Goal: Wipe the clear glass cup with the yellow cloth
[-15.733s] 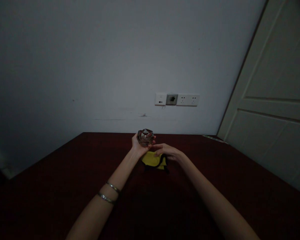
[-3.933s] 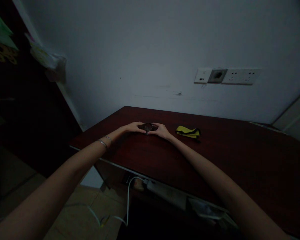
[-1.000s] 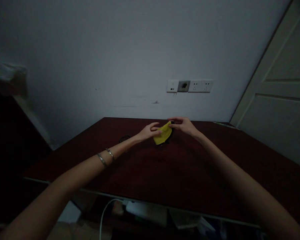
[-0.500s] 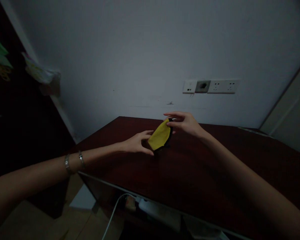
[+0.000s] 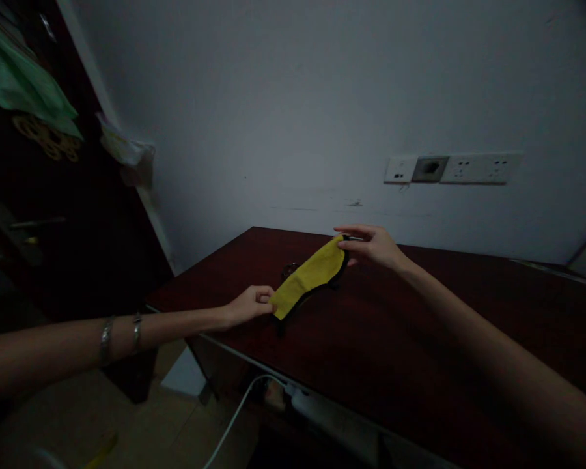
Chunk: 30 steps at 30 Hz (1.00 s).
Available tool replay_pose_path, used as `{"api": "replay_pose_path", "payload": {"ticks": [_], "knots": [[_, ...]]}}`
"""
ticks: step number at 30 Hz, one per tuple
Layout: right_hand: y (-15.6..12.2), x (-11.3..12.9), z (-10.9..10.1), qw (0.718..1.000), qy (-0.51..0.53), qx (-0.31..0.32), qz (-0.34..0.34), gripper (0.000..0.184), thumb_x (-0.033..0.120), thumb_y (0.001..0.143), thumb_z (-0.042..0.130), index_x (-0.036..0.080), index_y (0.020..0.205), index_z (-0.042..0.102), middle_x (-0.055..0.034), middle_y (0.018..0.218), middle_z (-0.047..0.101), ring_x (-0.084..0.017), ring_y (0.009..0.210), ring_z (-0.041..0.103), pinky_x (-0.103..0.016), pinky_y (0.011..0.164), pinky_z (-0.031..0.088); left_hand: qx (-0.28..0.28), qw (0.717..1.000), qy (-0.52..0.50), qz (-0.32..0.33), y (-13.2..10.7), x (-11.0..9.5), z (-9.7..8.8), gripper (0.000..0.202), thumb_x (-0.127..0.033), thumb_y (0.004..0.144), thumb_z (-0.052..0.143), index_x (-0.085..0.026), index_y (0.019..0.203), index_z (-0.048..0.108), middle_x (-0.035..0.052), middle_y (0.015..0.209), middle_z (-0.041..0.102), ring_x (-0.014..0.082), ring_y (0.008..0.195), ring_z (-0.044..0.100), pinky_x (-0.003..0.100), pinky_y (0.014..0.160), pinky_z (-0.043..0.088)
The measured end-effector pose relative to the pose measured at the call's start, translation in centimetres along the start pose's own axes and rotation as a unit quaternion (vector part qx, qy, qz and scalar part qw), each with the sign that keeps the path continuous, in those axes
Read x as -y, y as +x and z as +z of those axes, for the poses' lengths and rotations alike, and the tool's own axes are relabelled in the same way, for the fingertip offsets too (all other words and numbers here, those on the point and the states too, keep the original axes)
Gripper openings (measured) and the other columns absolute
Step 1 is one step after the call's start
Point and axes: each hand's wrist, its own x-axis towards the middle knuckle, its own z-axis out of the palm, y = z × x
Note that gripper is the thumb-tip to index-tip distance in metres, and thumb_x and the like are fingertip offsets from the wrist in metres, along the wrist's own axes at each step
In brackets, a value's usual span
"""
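A yellow eye mask [image 5: 310,273] with black edging is stretched out at a slant above the dark red tabletop [image 5: 371,339]. My left hand [image 5: 251,305] pinches its lower left end between thumb and fingers. At the upper right end, my right hand [image 5: 374,246] grips the mask by its corner, thumb in front and fingers behind. A small dark looped thing [image 5: 289,270] shows just behind the mask; whether it belongs to the mask I cannot tell. Two bracelets [image 5: 106,339] circle my left wrist.
Sockets and switches [image 5: 473,169] line the wall behind the table. A white cable [image 5: 234,417] hangs from the shelf below the tabletop. To the left stands a dark door [image 5: 78,228] with a green cloth [image 5: 24,78]; a white box-like thing [image 5: 183,374] lies on the floor.
The mask was folded over and is now spread to its full length. My left hand has closed on its left end and moved down and left. The camera view has shifted left.
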Motion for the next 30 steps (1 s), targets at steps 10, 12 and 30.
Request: {"api": "replay_pose_path", "payload": {"ticks": [10,12,30], "knots": [[-0.8,-7.2,0.0,0.916,-0.338,0.197,-0.085,0.021,0.018,0.074,0.06,0.017,0.093,0.07,-0.005,0.09,0.068,-0.016,0.079,0.063,-0.028,0.072,0.05,0.005,0.907,0.411,0.089,1.2,0.6,-5.2,0.021,-0.015,0.07,0.052,-0.015,0.088,0.062,0.0037,0.088,0.064,0.016,0.082,0.059,0.024,0.073,0.043],[-0.6,-8.0,0.6,0.89,-0.405,0.187,-0.09,0.023,0.013,0.075,0.056,0.019,0.093,0.069,-0.0045,0.093,0.068,-0.015,0.083,0.062,-0.025,0.074,0.048,-0.004,0.875,0.474,0.096,2.1,0.8,-5.4,0.02,-0.015,0.072,0.052,-0.016,0.088,0.063,0.0045,0.09,0.065,0.0173,0.083,0.059,0.024,0.075,0.042],[4.6,-10.9,5.4,0.867,-0.496,0.039,-0.026,0.031,0.01,0.081,0.045,0.022,0.1,0.066,-0.0076,0.116,0.058,-0.022,0.106,0.054,-0.028,0.078,0.044,-0.124,0.814,0.565,0.042,9.2,1.1,-5.4,0.024,-0.024,0.077,0.055,-0.022,0.098,0.064,0.0078,0.105,0.054,0.0224,0.093,0.058,0.031,0.078,0.044]]}}
